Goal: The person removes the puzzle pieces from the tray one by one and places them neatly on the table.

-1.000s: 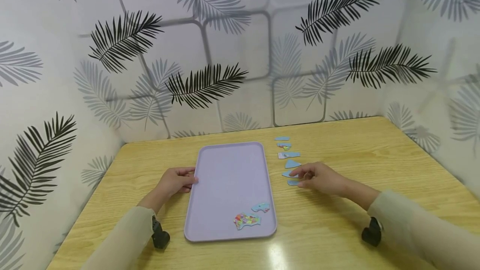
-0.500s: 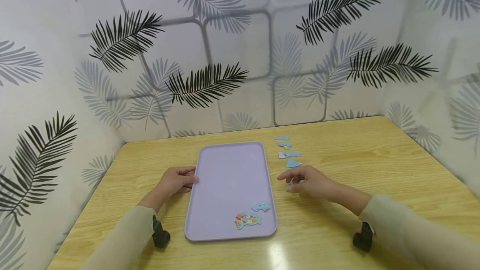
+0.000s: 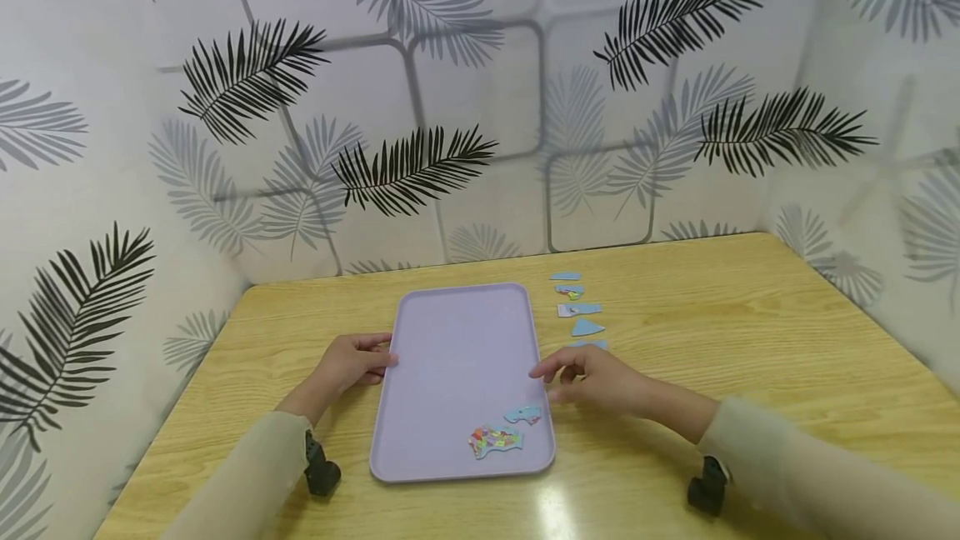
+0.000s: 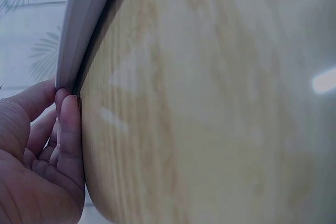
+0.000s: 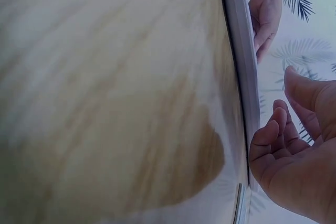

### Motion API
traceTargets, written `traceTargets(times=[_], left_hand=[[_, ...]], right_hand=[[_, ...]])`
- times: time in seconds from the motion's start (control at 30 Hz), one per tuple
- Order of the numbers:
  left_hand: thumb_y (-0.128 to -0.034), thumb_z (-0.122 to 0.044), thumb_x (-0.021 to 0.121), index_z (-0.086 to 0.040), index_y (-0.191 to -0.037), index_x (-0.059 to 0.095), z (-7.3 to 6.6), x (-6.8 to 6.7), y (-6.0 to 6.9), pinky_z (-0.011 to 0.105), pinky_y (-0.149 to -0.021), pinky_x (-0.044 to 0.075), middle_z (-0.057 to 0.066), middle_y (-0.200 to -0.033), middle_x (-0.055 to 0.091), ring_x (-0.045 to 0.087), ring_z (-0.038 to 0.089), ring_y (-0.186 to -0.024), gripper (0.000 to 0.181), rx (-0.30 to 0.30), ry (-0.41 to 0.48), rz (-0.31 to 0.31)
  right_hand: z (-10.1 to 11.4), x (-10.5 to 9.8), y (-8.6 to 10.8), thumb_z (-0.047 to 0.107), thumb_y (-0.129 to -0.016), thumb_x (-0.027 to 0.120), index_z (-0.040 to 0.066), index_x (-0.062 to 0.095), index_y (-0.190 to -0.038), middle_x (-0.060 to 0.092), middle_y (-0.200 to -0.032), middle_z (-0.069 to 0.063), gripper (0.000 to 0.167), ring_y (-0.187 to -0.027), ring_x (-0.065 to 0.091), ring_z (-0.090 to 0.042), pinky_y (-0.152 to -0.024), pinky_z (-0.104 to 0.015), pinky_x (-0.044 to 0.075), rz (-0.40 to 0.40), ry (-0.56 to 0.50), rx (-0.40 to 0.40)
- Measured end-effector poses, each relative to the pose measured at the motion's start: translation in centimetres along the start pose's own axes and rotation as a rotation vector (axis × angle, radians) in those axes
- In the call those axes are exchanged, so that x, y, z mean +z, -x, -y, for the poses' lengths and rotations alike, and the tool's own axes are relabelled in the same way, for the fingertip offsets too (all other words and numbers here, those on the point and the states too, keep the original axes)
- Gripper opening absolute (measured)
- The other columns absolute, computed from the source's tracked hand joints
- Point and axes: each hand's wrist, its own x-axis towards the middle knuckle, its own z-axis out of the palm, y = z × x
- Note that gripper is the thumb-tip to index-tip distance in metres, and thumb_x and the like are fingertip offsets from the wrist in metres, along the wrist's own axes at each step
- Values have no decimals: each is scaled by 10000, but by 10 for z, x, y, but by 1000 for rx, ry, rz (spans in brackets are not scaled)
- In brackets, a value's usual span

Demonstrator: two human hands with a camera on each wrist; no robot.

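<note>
My left hand (image 3: 352, 367) pinches the left rim of the lilac tray (image 3: 450, 340), thumb on top and fingers at its side. In the left wrist view, the same hand (image 4: 47, 150) holds that rim. At the tray's right edge is my right hand (image 3: 592, 382), its index fingertip over the rim. The right wrist view shows this hand (image 5: 294, 145) with thumb and fingers apart and nothing visible between them. Inside the tray's near right corner lie a multicoloured flat puzzle piece (image 3: 495, 440) and a smaller light blue piece (image 3: 523, 414).
Right of the tray, several light blue flat pieces form a column: a thin one (image 3: 565, 276), a patterned one (image 3: 570, 292), a long one (image 3: 579, 309), a triangular one (image 3: 587, 327) and one (image 3: 588, 344) partly behind the right hand. A leaf-patterned wall (image 3: 480, 190) backs the wooden table (image 3: 675, 307).
My right hand has moved left and nearer from the column of pieces to the tray's right rim. The left hand and the pieces in the tray have stayed put.
</note>
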Motion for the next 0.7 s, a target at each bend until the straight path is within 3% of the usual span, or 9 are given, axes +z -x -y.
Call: traceTargets(times=[0.2, 0.47, 0.7], left_hand=[[-858, -55, 744, -17, -1350, 571, 1, 0, 0, 255, -609, 559, 101, -1009, 671, 634, 129, -692, 523, 0, 6, 3], [-853, -56, 749, -22, -1344, 579, 1, -1, -1, 258, -609, 560, 93, -993, 672, 633, 129, -688, 521, -2, 11, 3], [-851, -58, 752, -26, -1344, 581, 1, -1, -1, 258, -613, 560, 101, -1004, 666, 633, 131, -690, 523, -7, 9, 0]], right_hand=[[4, 8, -3, 29, -802, 770, 17, 716, -1104, 662, -1014, -111, 307, -775, 520, -181, -616, -207, 439, 32, 7, 9], [3, 18, -10, 83, -754, 833, 83, 745, -1059, 586, -817, -41, 317, -669, 470, -129, -563, -183, 390, 44, 74, 36], [5, 19, -14, 106, -758, 836, 127, 747, -1051, 587, -918, -20, 307, -671, 468, -130, -567, -198, 395, 87, 160, 46]])
